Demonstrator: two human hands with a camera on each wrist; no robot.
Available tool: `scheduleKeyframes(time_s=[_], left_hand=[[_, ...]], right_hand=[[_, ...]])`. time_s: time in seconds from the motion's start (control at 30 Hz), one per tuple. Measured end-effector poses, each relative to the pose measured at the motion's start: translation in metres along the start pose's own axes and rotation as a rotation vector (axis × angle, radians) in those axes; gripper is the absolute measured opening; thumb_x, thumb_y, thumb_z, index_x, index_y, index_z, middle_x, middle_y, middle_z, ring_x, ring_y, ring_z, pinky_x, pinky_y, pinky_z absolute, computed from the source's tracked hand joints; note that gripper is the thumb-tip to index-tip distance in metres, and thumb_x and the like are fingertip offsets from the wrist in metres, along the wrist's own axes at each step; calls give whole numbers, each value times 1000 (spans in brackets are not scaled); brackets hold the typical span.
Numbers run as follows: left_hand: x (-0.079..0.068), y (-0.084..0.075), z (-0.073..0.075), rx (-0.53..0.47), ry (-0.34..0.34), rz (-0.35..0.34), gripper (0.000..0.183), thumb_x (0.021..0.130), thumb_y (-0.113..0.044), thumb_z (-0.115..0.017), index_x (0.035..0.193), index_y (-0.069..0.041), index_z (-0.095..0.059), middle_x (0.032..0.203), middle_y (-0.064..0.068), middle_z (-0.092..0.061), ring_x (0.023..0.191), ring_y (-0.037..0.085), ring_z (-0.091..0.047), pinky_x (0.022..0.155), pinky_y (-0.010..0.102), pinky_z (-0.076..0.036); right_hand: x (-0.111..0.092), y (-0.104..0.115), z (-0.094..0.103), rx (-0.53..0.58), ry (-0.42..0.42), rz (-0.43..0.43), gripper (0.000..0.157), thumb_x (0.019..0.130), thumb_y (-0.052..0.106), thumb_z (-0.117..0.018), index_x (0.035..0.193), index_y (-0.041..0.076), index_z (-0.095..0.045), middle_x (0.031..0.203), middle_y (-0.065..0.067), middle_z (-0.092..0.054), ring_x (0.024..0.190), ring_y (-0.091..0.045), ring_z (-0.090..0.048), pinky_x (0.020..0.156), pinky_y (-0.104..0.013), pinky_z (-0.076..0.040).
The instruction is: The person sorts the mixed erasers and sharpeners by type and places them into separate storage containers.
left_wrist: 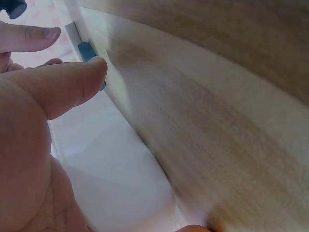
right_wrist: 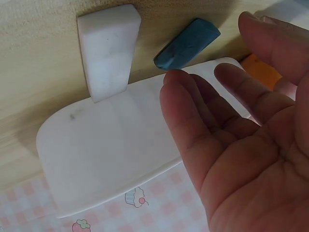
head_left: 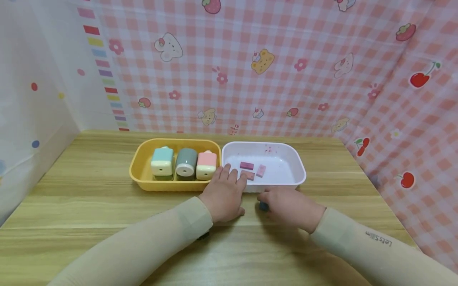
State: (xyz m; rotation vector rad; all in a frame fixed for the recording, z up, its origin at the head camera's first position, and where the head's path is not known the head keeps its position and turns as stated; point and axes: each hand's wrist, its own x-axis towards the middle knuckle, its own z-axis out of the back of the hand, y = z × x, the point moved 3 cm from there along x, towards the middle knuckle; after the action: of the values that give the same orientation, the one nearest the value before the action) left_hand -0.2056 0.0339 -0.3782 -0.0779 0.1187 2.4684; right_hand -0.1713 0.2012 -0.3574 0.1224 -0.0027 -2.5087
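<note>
My left hand (head_left: pixel 225 194) lies over the front left rim of the white tray (head_left: pixel 299 174), fingers spread and reaching inside, close to a pink block (head_left: pixel 249 175). A magenta block (head_left: pixel 247 165) and a pale pink block (head_left: pixel 261 171) lie further in. In front of the tray, my right hand (head_left: pixel 290 206) hovers with fingers loosely bent and nothing between them. Its fingertips come right up to a teal eraser-like block (right_wrist: pixel 188 43), seen on the wood in the right wrist view. Beside that stands a white block (right_wrist: pixel 108 53) against the tray's outer wall, hidden by my hand in the head view.
The yellow tray (head_left: pixel 135 171) adjoins the white one on the left. It holds mint (head_left: pixel 162 162), grey (head_left: pixel 186 162) and pink (head_left: pixel 206 165) pencil sharpeners. A pink checked cloth (head_left: pixel 236 99) hangs behind and on the right of the wooden table (head_left: pixel 89 222).
</note>
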Motion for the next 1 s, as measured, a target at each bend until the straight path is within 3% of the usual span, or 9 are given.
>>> scheduleKeyframes(time_s=[1.0], left_hand=[[0, 0, -1, 6, 6, -1, 97, 92, -64, -69, 164, -9, -33, 164, 20, -42, 157, 42, -31, 131, 57, -22]], right_hand=[[1, -4, -11, -41, -30, 24, 14, 86, 4, -80, 89, 9, -68, 83, 1, -60, 68, -10, -53, 64, -28, -53]])
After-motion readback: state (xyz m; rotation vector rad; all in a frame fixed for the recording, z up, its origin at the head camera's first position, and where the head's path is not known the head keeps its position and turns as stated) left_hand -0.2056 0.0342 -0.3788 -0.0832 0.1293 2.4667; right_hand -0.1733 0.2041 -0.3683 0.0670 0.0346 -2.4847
